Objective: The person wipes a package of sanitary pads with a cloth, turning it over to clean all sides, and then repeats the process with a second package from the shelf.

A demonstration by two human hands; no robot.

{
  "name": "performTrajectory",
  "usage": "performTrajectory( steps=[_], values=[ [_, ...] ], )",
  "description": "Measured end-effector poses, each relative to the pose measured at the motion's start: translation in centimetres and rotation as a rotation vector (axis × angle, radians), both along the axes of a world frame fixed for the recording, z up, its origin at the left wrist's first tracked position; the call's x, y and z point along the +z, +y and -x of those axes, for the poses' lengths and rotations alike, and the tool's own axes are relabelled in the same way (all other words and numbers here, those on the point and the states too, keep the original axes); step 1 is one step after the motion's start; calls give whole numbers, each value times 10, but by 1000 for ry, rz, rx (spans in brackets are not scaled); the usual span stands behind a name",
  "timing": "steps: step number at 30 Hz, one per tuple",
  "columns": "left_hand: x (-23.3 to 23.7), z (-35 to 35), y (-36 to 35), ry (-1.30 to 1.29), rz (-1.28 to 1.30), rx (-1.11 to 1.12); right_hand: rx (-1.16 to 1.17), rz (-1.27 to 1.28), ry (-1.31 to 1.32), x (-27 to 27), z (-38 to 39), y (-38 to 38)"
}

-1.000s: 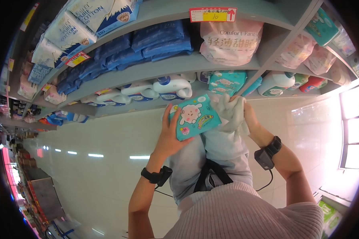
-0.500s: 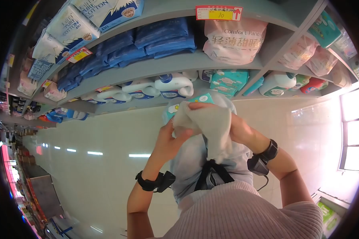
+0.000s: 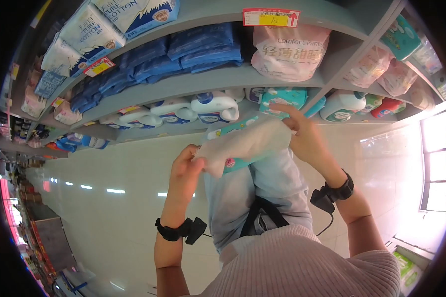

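A white cloth (image 3: 250, 141) stretches between my two hands above my knees. My left hand (image 3: 186, 166) pinches its left end, thumb on top. At the upper right corner, my right hand (image 3: 307, 133) grips the other end with its fingers bent over the edge. Beneath the cloth lies a teal package (image 3: 237, 126) with white and yellow prints, partly covered. Its lower edge and a small pink mark peek out below the cloth, over my light-coloured trousers (image 3: 277, 180).
In front stands a grey shelf (image 3: 183, 81) with blue packs (image 3: 200, 42), white jugs (image 3: 215, 106) and a teal pack (image 3: 285, 99) on its lower level. A pink Comfort Pants bag (image 3: 290, 52) sits higher. Shiny floor tiles (image 3: 129, 218) spread to the left.
The cloth was bunched and folded near my hands; now it is drawn out sideways. My left hand has moved left, my right hand up and right. More of the teal package shows.
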State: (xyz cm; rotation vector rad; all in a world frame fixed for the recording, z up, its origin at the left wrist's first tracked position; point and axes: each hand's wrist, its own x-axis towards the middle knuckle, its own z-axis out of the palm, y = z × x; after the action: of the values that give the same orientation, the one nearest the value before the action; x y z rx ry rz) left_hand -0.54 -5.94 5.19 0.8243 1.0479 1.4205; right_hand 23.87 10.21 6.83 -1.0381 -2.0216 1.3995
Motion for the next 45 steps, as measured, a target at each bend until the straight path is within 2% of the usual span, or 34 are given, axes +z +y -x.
performTrajectory(
  steps=[1,3,4,6,7,9,10,12,13,15,16,18,19,21,22,24,25,27,30,32,33,35,36,38,39,41,42,44,45],
  values=[
    [2,-4,1,-1,0,-1,-1,0,-1,0,1,-3],
    [10,-16,6,-287,69,74,154,119,290,-1,5,-7],
    [10,-16,6,-287,72,74,153,121,291,1,4,-6],
    [9,-15,7,-89,373,18,260,174,231,6,4,-3],
    [8,-14,6,-87,372,17,260,171,234,8,6,-3],
    [3,-13,5,67,255,-197,211,357,353,10,10,-7],
    [1,-10,5,68,256,-199,208,357,354,6,6,-3],
    [-2,-2,4,68,245,-104,353,-59,312,-3,-1,8],
    [-1,1,3,69,246,-103,354,-58,313,-1,-2,11],
    [1,7,4,49,70,48,235,1168,653,9,-4,15],
    [4,5,5,50,70,49,237,1167,653,12,-3,14],
    [15,0,9,-45,35,215,251,704,395,19,-1,11],
    [21,4,11,-44,33,211,248,702,397,27,1,14],
    [36,17,13,322,86,133,218,388,314,46,7,21],
    [50,14,18,324,86,136,220,388,316,57,6,20],
    [78,7,25,1029,-196,262,173,-11,330,74,5,18],
    [76,11,24,1032,-198,266,177,-14,333,73,2,19],
    [59,20,19,1447,-414,303,309,-292,230,67,-12,19],
    [1,20,-3,1318,-320,225,305,-166,256,22,-17,-2],
    [-31,9,-26,1284,-178,141,293,57,149,-12,-26,-25],
    [-35,-1,-33,1285,-175,136,291,61,151,-23,-28,-36],
    [-41,-21,-44,1129,-1,150,204,264,98,-39,-29,-52],
    [-43,-23,-50,1130,-1,150,204,265,99,-43,-28,-55],
    [-49,-24,-55,945,37,207,125,365,104,-47,-26,-57],
    [-54,-21,-54,946,36,211,128,363,106,-48,-24,-56],
    [-64,-16,-53,747,101,305,151,114,19,-48,-21,-54],
    [-65,-14,-51,746,100,306,152,113,18,-47,-18,-55],
    [-67,-11,-44,646,170,321,128,-188,-134,-44,-13,-59],
    [-65,-11,-39,645,170,322,129,-189,-135,-44,-13,-60]
  ],
)
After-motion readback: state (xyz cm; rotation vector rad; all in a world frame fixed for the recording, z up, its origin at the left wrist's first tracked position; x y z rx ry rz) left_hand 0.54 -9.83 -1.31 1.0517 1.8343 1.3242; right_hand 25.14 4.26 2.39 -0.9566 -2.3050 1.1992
